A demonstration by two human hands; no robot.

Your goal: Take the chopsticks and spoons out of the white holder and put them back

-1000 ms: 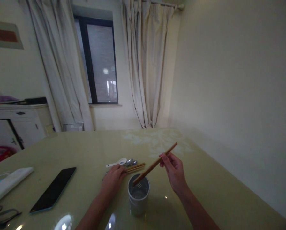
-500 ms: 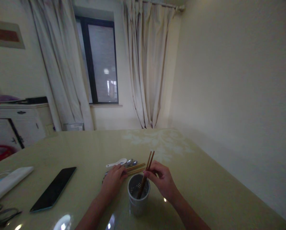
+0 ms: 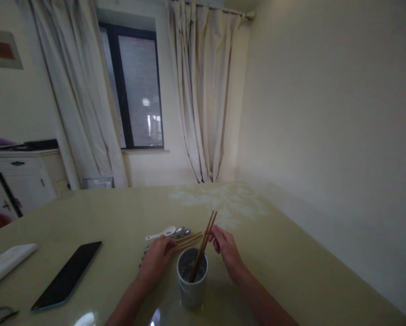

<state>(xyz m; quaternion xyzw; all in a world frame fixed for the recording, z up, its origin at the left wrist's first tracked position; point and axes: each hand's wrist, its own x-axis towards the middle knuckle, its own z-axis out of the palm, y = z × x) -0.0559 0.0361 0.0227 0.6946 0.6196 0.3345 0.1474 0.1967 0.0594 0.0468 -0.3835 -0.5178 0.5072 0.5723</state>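
A pair of brown chopsticks (image 3: 208, 228) leans against the rim of a grey-white utensil cup (image 3: 192, 290) with holes in its bottom. My right hand (image 3: 227, 251) is just right of these chopsticks, its index finger stretched toward them and its thumb apart. Left of the cup, my left hand (image 3: 158, 256) is closed over the near ends of several lighter chopsticks (image 3: 189, 241) lying on the table. Beyond that hand lie a white spoon (image 3: 162, 233) and metal spoons (image 3: 182, 232). More metal utensil ends poke out at its left, mostly hidden.
A black phone (image 3: 69, 276) lies on the glossy table (image 3: 121, 213) to the left, with a white object (image 3: 9, 265) and a dark cable (image 3: 1, 311) farther left. The wall (image 3: 332, 136) runs along the table's right side. A curtained window (image 3: 140, 90) is beyond.
My right hand has loosened from the upright chopsticks and moved slightly away; they now rest on the cup's rim. My left hand stays over the lying chopsticks. The view has shifted a little right.
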